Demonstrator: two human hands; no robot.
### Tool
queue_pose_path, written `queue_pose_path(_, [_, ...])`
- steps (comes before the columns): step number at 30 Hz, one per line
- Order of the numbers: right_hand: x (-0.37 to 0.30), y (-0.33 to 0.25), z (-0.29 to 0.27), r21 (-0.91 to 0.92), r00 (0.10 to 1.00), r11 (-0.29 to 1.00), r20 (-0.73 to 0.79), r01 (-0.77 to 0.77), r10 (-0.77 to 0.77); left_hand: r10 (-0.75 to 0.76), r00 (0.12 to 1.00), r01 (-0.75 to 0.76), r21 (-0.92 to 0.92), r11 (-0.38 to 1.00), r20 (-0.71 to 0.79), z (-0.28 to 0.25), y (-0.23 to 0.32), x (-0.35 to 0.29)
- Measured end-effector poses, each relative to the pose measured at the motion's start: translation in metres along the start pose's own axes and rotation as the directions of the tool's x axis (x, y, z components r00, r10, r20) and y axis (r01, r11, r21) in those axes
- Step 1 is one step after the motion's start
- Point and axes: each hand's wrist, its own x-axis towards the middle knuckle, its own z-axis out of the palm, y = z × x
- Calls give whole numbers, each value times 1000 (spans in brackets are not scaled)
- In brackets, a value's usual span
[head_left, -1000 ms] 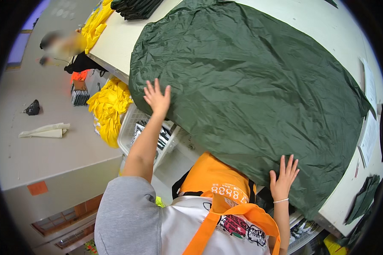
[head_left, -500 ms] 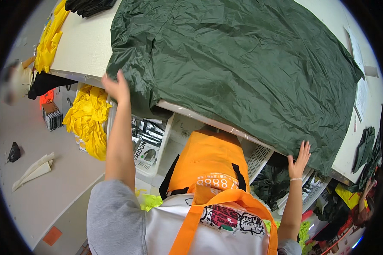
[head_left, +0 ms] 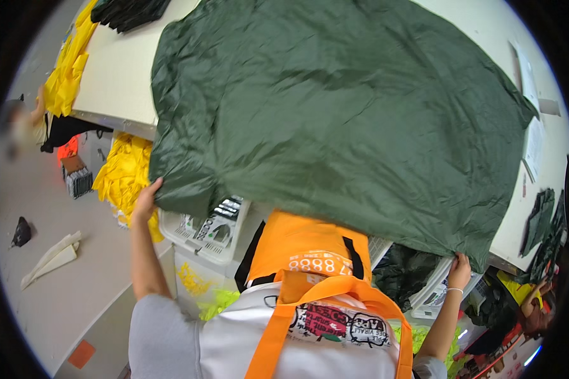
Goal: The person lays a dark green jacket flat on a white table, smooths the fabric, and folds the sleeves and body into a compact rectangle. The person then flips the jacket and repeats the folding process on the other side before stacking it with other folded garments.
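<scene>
A large sheet of thin, dark green fabric (head_left: 354, 120), perhaps a rain garment, lies over the white table and hangs past its near edge. My left hand (head_left: 146, 201) pinches its near left corner, left of the white crates. At the near right corner, my right hand (head_left: 459, 270) grips the fabric's edge, fingers closed. Between the two hands the cloth is drawn fairly flat, with light creases. I wear an orange apron (head_left: 306, 246) whose front is partly covered by the fabric's near edge.
Under the table stand a white crate (head_left: 199, 252) of packaged items and another holding dark green cloth (head_left: 404, 275). Yellow fabric (head_left: 125, 170) is heaped at the left. Folded black pieces (head_left: 129, 12) and papers (head_left: 533, 148) lie on the table. People are partly visible at both sides.
Both hands went from open on or beside the fabric to gripping its corners. The near edge has been pulled toward me, spreading the cloth flatter and covering the table edge.
</scene>
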Motion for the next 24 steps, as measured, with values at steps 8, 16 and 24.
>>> queue_pose_path(8, [220,32,-153,111,942,970,-285,215,-176,297,945,-322,-223,920,-138,81,250,26])
queue_pose_path(16, [317,-85,-91,-11,767,871,-469,491,-438,834,474,-715,431,551,-282,-4,193,151])
queue_pose_path(24, [171,-216,-9,75,826,824,-96,562,-555,803,552,-462,719,519,-225,94,148,133])
